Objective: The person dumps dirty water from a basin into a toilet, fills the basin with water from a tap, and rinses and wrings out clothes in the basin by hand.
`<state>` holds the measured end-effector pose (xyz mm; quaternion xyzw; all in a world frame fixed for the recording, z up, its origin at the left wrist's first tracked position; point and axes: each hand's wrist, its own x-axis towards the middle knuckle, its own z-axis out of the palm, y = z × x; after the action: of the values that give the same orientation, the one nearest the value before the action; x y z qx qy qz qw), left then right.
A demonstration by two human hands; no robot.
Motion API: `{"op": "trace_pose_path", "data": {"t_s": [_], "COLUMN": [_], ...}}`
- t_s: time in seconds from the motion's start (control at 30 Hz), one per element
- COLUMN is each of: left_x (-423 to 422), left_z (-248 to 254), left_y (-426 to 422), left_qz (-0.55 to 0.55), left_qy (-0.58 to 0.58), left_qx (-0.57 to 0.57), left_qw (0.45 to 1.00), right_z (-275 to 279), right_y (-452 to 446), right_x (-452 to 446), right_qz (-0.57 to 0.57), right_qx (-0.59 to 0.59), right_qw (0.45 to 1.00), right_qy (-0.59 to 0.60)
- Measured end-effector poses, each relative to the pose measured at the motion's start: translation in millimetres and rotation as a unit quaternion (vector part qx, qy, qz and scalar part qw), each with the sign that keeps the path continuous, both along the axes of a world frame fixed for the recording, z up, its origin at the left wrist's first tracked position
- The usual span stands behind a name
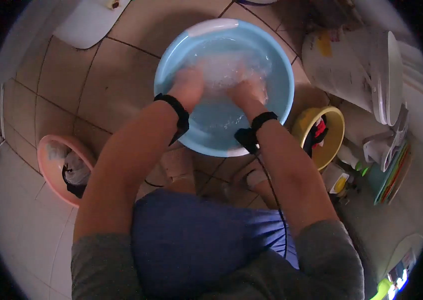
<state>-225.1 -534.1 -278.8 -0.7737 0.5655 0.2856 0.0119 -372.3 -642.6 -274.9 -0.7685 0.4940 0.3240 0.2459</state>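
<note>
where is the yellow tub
In the head view, the yellow tub is right of the light-blue basin, just below the white bucket.

The brown, dark-jointed tiled floor [126,90] spreads beneath and all around the fingers [259,92], and directly on it stands a round, light-blue basin [167,75] that encircles them. Behind the fingers and to their left, a pink basin [47,167] sits on the floor. To their right and slightly behind stands a yellow basin [339,127], with a white bucket [344,67] near it, farther forward.
</note>
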Motion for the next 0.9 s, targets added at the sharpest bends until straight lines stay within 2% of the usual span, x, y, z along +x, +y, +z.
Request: {"op": "trace_pose_path", "data": {"t_s": [0.03, 0.07, 0.1, 0.13, 0.17, 0.2, 0.23, 0.27, 0.3, 0.33, 0.4, 0.43, 0.47, 0.5, 0.53, 0.57, 0.63, 0.67, 0.7, 0.73, 0.77, 0.83, 0.87, 0.9], "left_x": [-1.6, -1.8, -2.8, -4.1, -4.4, 2.6, 8.6, 11.4, 12.4, 9.6, -8.5, -14.9, -16.0, -12.9, -10.9, -12.0, -13.7, -8.0, -2.3, 1.6, 6.4, 14.7, 10.7, 5.5], "left_z": [-2.6, -13.0, -40.8, -41.9, -43.6, -17.9, -6.1, -2.7, -4.9, -7.5, -2.1, 10.0, 22.1, 48.0, 62.8, 56.9, 29.6, 18.0, 5.0, 1.4, 4.6, 27.8, 46.4, 57.0], "left_y": [-2.2, -2.5, 1.8, 2.5, 5.0, 3.2, 2.3, 1.4, 2.4, 5.2, 15.2, 15.9, 12.4, 4.1, -0.5, -0.2, -7.2, -12.6, -11.8, -9.3, -7.3, -15.0, -13.3, -12.6], "left_qz": [0.065, 0.065, 0.05, 0.032, 0.031, -0.002, -0.035, -0.038, 0.049, 0.136, 0.149, 0.165, 0.163, 0.266, 0.358, 0.352, 0.503, 0.489, 0.444, 0.395, 0.385, 0.28, 0.378, 0.364], "left_qy": [0.037, 0.037, 0.04, 0.044, 0.047, 0.029, 0.01, 0.01, 0.096, 0.181, 0.18, 0.174, 0.17, 0.306, 0.432, 0.434, 0.564, 0.567, 0.663, 0.749, 0.749, 0.807, 0.852, 0.853], "left_qx": [0.017, 0.014, -0.012, -0.037, -0.036, -0.015, 0.008, 0.01, -0.014, -0.034, -0.031, -0.039, -0.04, 0.022, 0.084, 0.083, 0.077, 0.067, 0.07, 0.082, 0.089, 0.075, 0.103, 0.113], "left_qw": [0.997, 0.997, 0.998, 0.998, 0.998, 0.999, 0.999, 0.999, 0.994, 0.973, 0.972, 0.97, 0.971, 0.914, 0.823, 0.825, 0.65, 0.659, 0.598, 0.526, 0.532, 0.514, 0.347, 0.357], "right_z": [-14.6, -32.1, -43.2, -21.2, 2.0, 17.8, 0.9, -23.1, -38.9, -19.4, 47.7, 34.6, 8.8, -16.8, -54.2, -78.8, 39.0, 55.0, 67.3, 90.3, 111.6, 125.8, 131.1, 136.0], "right_y": [2.0, 7.8, 11.1, 9.4, 3.9, -1.5, -9.1, -16.4, -16.6, -12.0, -2.3, -1.1, -4.6, -1.5, 15.3, 24.7, 51.5, 63.2, 73.2, 80.7, 87.1, 90.3, 89.3, 89.4], "right_x": [-9.9, -21.7, -30.1, -25.9, -21.3, -13.7, -20.4, -34.7, -47.6, -42.1, -9.2, -4.9, 1.4, -0.3, -19.8, -35.4, 2.5, 10.8, 17.7, 24.2, 28.6, 32.2, 35.7, 39.0], "right_qz": [0.001, 0.154, 0.303, 0.301, 0.204, 0.107, 0.109, 0.02, -0.072, -0.079, -0.323, -0.326, -0.133, 0.067, -0.101, -0.258, -0.469, -0.453, -0.435, -0.383, -0.334, -0.19, -0.196, -0.156], "right_qx": [-0.001, -0.041, -0.079, -0.079, -0.024, 0.028, 0.028, -0.021, -0.07, -0.067, -0.006, -0.005, -0.005, -0.007, 0.107, 0.204, 0.183, 0.177, 0.171, 0.13, 0.088, -0.029, -0.048, -0.094], "right_qw": [1.0, 0.987, 0.948, 0.949, 0.976, 0.99, 0.989, 0.978, 0.944, 0.945, 0.912, 0.911, 0.981, 0.998, 0.951, 0.802, 0.732, 0.69, 0.643, 0.67, 0.694, 0.742, 0.737, 0.74], "right_qy": [0.001, -0.029, -0.057, -0.055, -0.068, -0.087, -0.09, -0.206, -0.314, -0.309, -0.253, -0.254, -0.139, -0.016, -0.272, -0.499, -0.459, -0.536, -0.606, -0.622, -0.632, -0.642, -0.645, -0.648]}}
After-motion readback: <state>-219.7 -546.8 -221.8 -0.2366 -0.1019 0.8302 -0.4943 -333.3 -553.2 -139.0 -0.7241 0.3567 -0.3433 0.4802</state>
